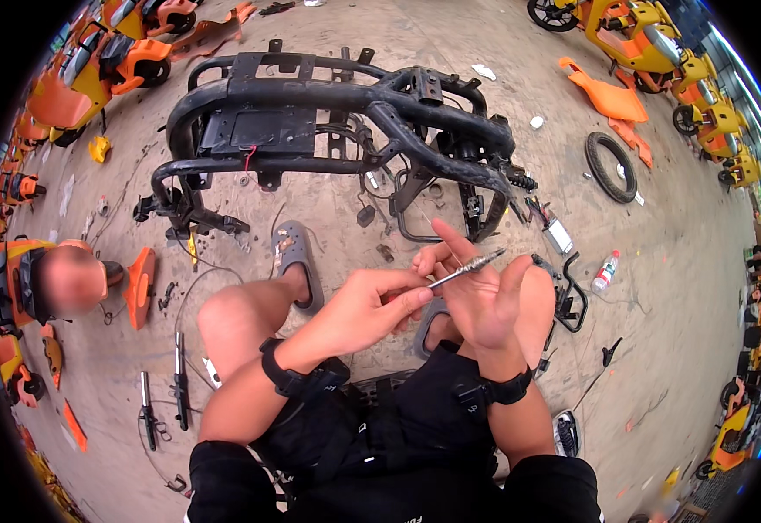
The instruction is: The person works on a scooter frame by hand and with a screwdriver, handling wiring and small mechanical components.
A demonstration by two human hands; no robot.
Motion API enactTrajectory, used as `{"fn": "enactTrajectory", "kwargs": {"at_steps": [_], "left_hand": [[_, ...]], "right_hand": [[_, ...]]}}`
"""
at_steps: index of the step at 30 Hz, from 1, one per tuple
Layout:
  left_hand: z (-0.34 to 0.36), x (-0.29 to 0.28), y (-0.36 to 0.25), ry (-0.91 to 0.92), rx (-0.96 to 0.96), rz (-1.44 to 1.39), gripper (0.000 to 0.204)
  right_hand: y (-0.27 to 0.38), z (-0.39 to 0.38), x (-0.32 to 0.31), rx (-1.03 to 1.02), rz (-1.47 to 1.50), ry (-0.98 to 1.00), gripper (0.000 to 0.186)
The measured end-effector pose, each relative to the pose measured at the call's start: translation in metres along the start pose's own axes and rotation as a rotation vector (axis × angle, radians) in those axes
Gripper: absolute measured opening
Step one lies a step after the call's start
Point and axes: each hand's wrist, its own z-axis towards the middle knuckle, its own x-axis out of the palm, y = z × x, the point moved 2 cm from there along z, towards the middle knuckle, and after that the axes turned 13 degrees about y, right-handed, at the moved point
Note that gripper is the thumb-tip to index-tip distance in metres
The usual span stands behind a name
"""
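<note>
My left hand (380,305) pinches a slim metal tool (459,274) with a red handle mostly hidden in its fingers; the tool's upper end is coated or wound with something silvery that I cannot make out. My right hand (483,305) is open, palm up, beside and behind the tool, thumb and index finger apart, other fingers partly curled. A thin wire crosses near those fingers; whether they touch it is unclear. Beyond both hands stands a black tubular vehicle frame (280,91) with a flat plate and dangling cables. My knees and clogs (293,261) are below it.
Yellow and orange scooters (611,39) line both sides. A tire (611,166), orange panels (602,91), a silver box (557,235), a bottle (605,270) and a bent black tube (572,309) lie at right. Shock tubes (180,379), cables and orange parts (141,283) lie at left.
</note>
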Motion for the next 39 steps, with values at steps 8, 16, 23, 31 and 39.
{"fn": "enactTrajectory", "kwargs": {"at_steps": [8, 16, 23, 31, 39], "left_hand": [[-0.002, 0.002, 0.001, -0.026, 0.085, 0.254, 0.019], [-0.003, 0.006, -0.008, 0.073, -0.059, 0.185, 0.021], [0.000, 0.008, -0.003, -0.076, 0.059, 0.382, 0.019], [0.005, 0.010, 0.009, -0.232, 0.216, 0.581, 0.015], [0.000, 0.002, 0.005, -0.268, 0.344, 0.607, 0.012]], "right_hand": [[0.006, -0.008, -0.026, -0.045, 0.000, -0.310, 0.078], [0.011, -0.020, -0.028, -0.064, -0.153, -0.336, 0.035], [0.011, -0.021, -0.024, -0.028, -0.334, -0.386, 0.026], [0.007, -0.022, -0.022, 0.012, -0.547, -0.415, 0.023], [0.011, -0.006, -0.026, -0.006, -0.282, -0.574, 0.023]]}}
